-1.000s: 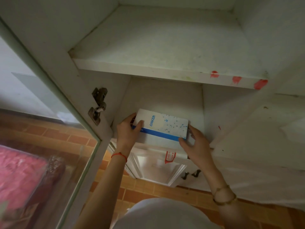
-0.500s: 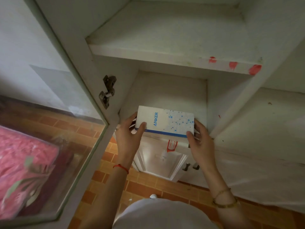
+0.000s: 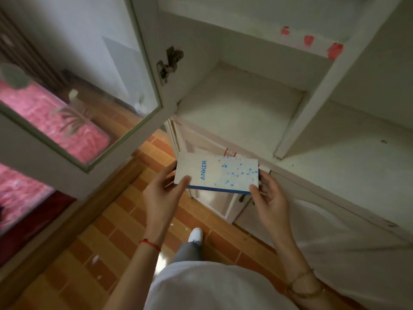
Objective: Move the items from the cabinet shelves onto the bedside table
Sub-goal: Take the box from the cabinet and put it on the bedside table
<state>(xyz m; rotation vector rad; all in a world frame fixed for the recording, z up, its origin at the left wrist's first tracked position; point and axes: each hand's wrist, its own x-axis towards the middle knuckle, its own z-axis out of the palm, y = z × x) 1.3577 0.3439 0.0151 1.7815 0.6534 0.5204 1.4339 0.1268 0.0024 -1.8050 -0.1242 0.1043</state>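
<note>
Flat glossy cardboard box (image 3: 218, 174)

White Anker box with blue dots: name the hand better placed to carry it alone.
Left hand, probably: its thumb lies over the white Anker box top with fingers underneath. The right hand only pinches the other end.

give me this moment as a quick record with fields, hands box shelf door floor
box: white and blue Anker box, held level in front of the cabinet, clear of the shelf
left hand: left hand grips the box's left end, thumb on top
right hand: right hand grips the box's right end
shelf: lower shelf shows nothing on it
door: glass door swung open on the left
floor: orange brick-pattern tiles, one white shoe in view
bedside table: not in view
</note>
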